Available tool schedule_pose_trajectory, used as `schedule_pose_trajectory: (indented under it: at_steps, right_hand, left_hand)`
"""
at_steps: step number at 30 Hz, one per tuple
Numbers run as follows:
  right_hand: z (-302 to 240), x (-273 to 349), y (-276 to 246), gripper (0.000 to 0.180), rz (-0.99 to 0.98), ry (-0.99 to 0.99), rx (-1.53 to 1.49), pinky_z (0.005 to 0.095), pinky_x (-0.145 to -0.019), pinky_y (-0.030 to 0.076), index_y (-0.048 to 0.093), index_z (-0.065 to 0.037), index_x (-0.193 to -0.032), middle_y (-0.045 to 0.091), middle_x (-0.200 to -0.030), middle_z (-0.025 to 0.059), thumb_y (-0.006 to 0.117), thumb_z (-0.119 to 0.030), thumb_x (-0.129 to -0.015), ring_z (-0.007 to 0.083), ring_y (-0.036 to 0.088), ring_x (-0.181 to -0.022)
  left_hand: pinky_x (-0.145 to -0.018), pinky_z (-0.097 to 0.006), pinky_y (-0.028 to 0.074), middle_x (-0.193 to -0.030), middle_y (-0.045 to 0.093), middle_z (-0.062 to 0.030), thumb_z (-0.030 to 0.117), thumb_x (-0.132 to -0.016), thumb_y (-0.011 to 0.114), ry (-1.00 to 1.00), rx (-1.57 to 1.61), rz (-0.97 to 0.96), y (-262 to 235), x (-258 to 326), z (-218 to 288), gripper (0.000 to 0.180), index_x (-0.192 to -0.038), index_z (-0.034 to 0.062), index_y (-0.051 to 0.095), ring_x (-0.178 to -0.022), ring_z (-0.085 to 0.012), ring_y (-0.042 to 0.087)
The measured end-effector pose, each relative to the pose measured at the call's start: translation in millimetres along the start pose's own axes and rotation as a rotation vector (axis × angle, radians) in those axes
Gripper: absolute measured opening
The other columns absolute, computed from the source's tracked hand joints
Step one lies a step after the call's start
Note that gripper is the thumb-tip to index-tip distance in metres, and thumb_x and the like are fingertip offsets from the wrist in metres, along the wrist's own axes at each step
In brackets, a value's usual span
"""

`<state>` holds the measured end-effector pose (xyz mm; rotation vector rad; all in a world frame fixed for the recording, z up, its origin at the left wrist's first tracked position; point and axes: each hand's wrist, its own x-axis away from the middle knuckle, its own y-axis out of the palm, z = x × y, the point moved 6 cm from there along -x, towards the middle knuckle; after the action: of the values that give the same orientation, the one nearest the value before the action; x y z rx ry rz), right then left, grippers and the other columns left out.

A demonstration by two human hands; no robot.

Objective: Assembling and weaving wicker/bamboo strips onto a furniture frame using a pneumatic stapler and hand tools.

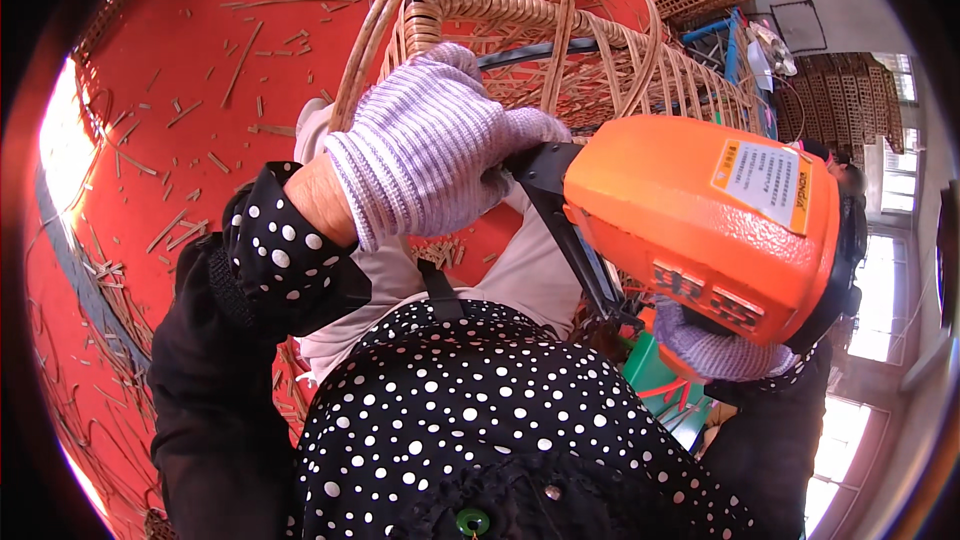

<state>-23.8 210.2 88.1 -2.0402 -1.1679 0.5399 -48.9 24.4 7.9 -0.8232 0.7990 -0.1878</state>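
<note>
While both gloved hands work above the person's lap, the scene reads as follows.

Left hand: the left hand (430, 145), in a lilac knitted glove, sits on the near rim of the wicker frame (560, 50); its fingers curl down over the rim and over the black front part of the tool, so this grip is pressed together around what lies under it, though exactly which piece it clasps cannot be told.

Right hand: the right hand (715, 350), in the same kind of glove, shows only below the orange body; its grip is wrapped about the underside of the nail gun, with most of the fingers hidden.

Nail gun: the orange nail gun (700, 215) is held in the air over the lap, well above the floor. Its long axis runs from the lower right up to the upper left, the black nose pointing toward the left hand and the frame's rim, the bulky orange end toward the person's right.

Wicker frame: woven cane with curved ribs, arching away from the person, its near edge touching the left glove.

Floor: the red floor (170, 60) is strewn with short cane offcuts.

Clothing: a black top with white dots fills the lower middle.
</note>
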Motion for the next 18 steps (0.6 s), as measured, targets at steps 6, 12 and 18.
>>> schedule_pose_trajectory:
  at_steps: [6,12,18]
  right_hand:
    - [-14,-11,-12,0.054,-0.078,0.205,0.028,0.0378,-0.088,0.041,0.045,-0.005,-0.117,0.053,-0.110,0.0100,0.064,-0.013,-0.067,0.0245,0.053,-0.099]
    - [-20,-21,-15,0.046,-0.148,0.347,0.050,0.0368,-0.087,0.044,0.048,-0.005,-0.114,0.055,-0.109,0.0090,0.062,-0.010,-0.071,0.0232,0.055,-0.097]
    - [-21,-20,-9,0.039,-0.167,0.403,0.080,0.0359,-0.085,0.046,0.050,-0.005,-0.112,0.057,-0.107,0.0079,0.059,-0.007,-0.074,0.0218,0.057,-0.096]
  left_hand:
    - [-0.072,-0.034,0.041,-0.061,0.056,-0.0037,0.021,-0.066,0.065,-0.061,0.027,-0.063,0,-4,1,0.032,-0.098,0.0186,0.063,-0.062,-0.0247,0.052]
    - [-0.077,-0.034,0.040,-0.067,0.061,-0.0039,0.023,-0.067,0.066,-0.111,0.044,-0.109,2,3,-5,0.032,-0.099,0.0200,0.062,-0.069,-0.0259,0.055]
    - [-0.078,-0.034,0.041,-0.070,0.062,-0.0043,0.020,-0.063,0.065,-0.098,0.003,-0.134,0,0,-7,0.037,-0.100,0.0191,0.062,-0.073,-0.0255,0.056]
